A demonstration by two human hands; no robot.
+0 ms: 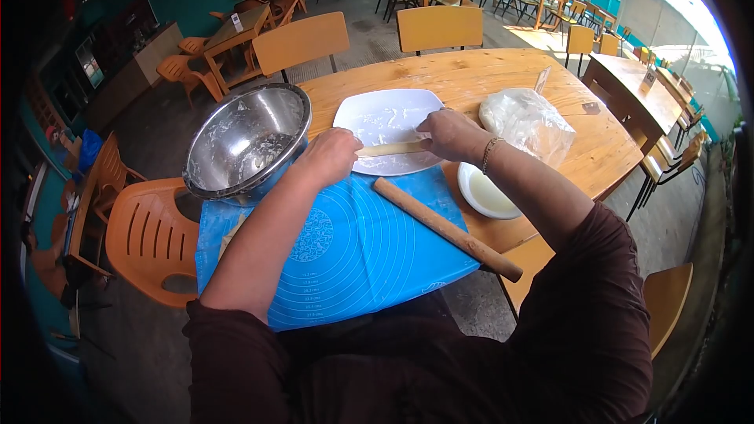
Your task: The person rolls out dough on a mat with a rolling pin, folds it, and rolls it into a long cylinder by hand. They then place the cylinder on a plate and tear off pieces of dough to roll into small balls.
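A pale strip of dough stretches between my two hands, over the near part of a white plate dusted with flour. My left hand is closed on the strip's left end, and my right hand pinches its right end. Below the plate, a blue measuring mat covers the table's near edge. A wooden rolling pin lies slanted across the mat, its lower end past the mat's edge. My left forearm hides part of the mat and of a pale piece there.
A steel bowl with dough residue stands at the left, tilted. On the right are a white bowl of cloudy liquid, partly under my right forearm, and a plastic bag with something white. Chairs surround the wooden table.
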